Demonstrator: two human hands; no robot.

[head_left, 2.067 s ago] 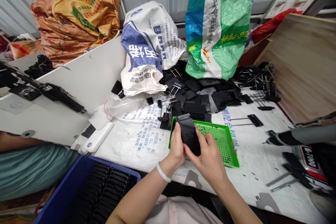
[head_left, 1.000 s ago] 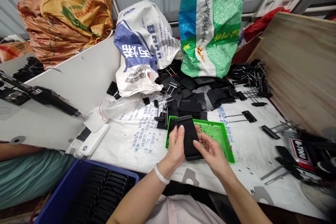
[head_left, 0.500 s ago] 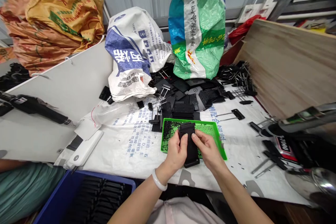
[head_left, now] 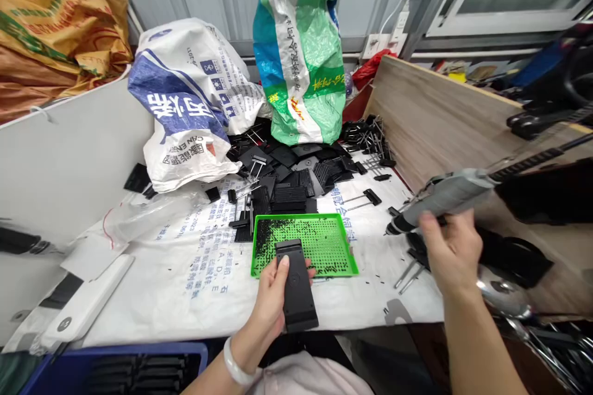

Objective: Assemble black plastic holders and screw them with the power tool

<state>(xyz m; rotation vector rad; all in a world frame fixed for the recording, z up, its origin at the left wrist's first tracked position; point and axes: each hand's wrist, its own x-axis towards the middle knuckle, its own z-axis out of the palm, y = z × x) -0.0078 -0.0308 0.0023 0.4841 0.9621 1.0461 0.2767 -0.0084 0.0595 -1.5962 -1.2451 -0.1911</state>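
My left hand (head_left: pixel 274 293) is closed around a flat black plastic part (head_left: pixel 296 287), thumb on its top face, fingers beneath. The part is tilted over the near edge of a green perforated tray (head_left: pixel 349 259). Small black screws (head_left: pixel 266 236) are heaped in the tray's left end, with others scattered over its mesh. At the right, my right hand (head_left: pixel 451 247) grips a grey electric screwdriver (head_left: pixel 445 197) from below. Its tip points left and down; some fingers are hidden behind the tool.
Black plates (head_left: pixel 290 194) and metal-pronged parts (head_left: pixel 370 139) pile up behind the tray. A white-blue sack (head_left: pixel 185 105) and a green sack (head_left: pixel 301 74) stand behind them. A wooden board (head_left: pixel 417 117) borders the right. A blue crate (head_left: pixel 199 352) with black parts is at lower left.
My right hand has left the black plastic part and moved right to the electric screwdriver. My left hand keeps the part, now lower and nearer to me. The view has turned right.
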